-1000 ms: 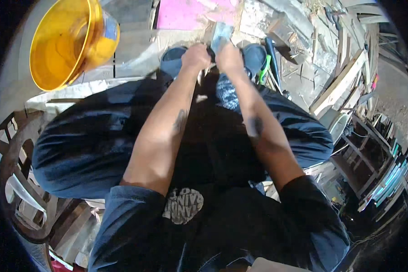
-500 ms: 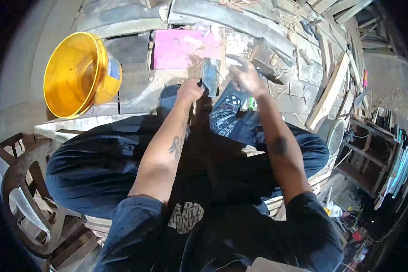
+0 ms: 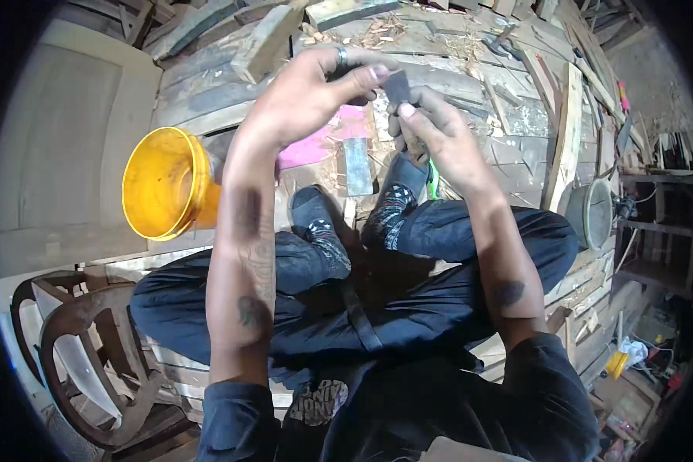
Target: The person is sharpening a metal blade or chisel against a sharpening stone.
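Observation:
My right hand [image 3: 446, 138] is closed round a tool with a dark flat blade [image 3: 396, 88] that points up; a brownish part shows below the fingers, and its exact kind is unclear. My left hand [image 3: 308, 92], wearing a ring, reaches across to the blade's upper end. Its thumb and forefinger come together at the blade's edge, slightly blurred. Beneath both hands, between my feet and a pink sheet [image 3: 304, 154], lies a grey-blue rectangular block [image 3: 358, 165] that looks like a sharpening stone.
A yellow bucket [image 3: 162, 185] lies tipped toward me at the left, with a curved wooden chair frame [image 3: 92, 354] nearer. Planks [image 3: 566, 138] and wood shavings [image 3: 381, 31] cover the boards ahead. A grey bucket [image 3: 590, 214] stands beside my right knee; shelves [image 3: 654, 223] lie beyond it.
Both hands have risen from the block, the left swinging up and right to meet the blade in the right hand. My view has shifted, showing more of both feet.

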`<state>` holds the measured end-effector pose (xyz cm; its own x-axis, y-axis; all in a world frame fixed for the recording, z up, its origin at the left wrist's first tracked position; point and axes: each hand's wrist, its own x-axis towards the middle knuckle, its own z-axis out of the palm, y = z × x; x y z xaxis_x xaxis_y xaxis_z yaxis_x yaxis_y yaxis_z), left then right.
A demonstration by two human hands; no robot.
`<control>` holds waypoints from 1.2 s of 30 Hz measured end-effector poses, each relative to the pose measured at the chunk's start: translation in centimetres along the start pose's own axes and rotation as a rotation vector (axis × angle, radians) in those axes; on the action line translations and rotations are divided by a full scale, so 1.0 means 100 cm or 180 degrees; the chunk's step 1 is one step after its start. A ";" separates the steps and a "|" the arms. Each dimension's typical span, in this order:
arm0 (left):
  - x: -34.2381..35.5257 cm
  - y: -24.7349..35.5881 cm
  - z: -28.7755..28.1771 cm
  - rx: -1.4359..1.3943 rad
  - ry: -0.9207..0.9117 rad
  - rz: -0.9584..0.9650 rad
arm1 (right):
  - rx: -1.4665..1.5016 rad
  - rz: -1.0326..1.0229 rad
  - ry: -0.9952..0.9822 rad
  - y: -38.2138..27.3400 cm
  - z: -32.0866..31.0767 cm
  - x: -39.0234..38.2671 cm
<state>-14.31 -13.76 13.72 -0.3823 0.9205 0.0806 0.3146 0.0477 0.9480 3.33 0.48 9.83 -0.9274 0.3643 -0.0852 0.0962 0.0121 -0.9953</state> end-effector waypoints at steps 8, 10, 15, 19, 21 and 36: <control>-0.047 0.028 0.022 0.0061 0.1154 -0.0042 | -0.0193 -0.0432 -0.0007 -0.024 0.034 -0.012; -0.048 0.025 0.028 0.0901 0.1438 0.0361 | -0.0364 -0.0429 0.0057 -0.023 0.038 -0.012; -0.054 0.017 0.048 0.1678 0.1909 0.0748 | -0.1009 -0.0635 0.0650 -0.015 0.039 -0.014; -0.053 0.009 0.055 0.1725 0.1885 0.0709 | -0.1354 -0.0793 0.0809 -0.005 0.039 -0.016; -0.053 0.005 0.057 0.1973 0.1744 0.0679 | -0.1466 -0.1078 0.0810 0.000 0.038 -0.015; -0.071 0.000 0.030 -0.0735 0.1011 -0.0387 | -0.0040 -0.0177 -0.0285 -0.009 0.028 -0.014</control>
<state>-8.96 -19.16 12.26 -0.6653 0.7463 0.0204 0.0610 0.0271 0.9978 3.53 -2.67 10.67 -0.9600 0.2779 -0.0343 0.0478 0.0419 -0.9980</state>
